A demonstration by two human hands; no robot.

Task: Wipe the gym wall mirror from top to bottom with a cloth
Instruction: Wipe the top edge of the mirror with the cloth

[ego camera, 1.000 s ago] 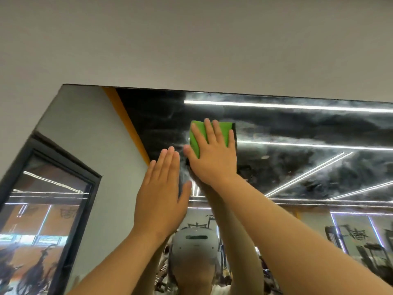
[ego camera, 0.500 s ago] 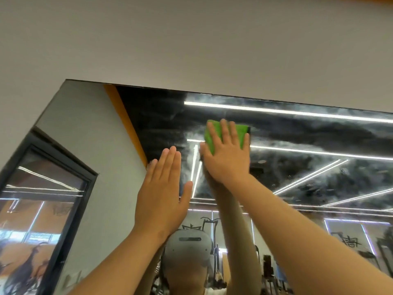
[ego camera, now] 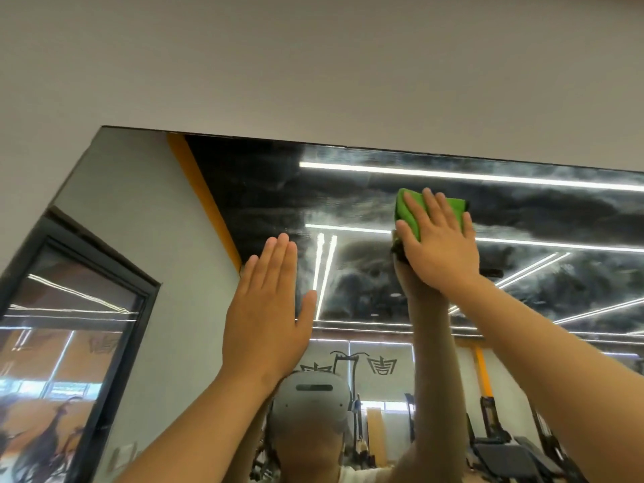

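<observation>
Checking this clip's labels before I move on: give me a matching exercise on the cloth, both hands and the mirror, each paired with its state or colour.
Things:
1. cloth
2. left hand
3. right hand
4. mirror

States:
A. hazy smears across the upper glass
B. green, pinned against the glass under a palm
C. fingers straight, holding nothing
D. fingers straight, pressing the cloth onto the glass

Pairs: 1-B; 2-C; 3-D; 4-A
</observation>
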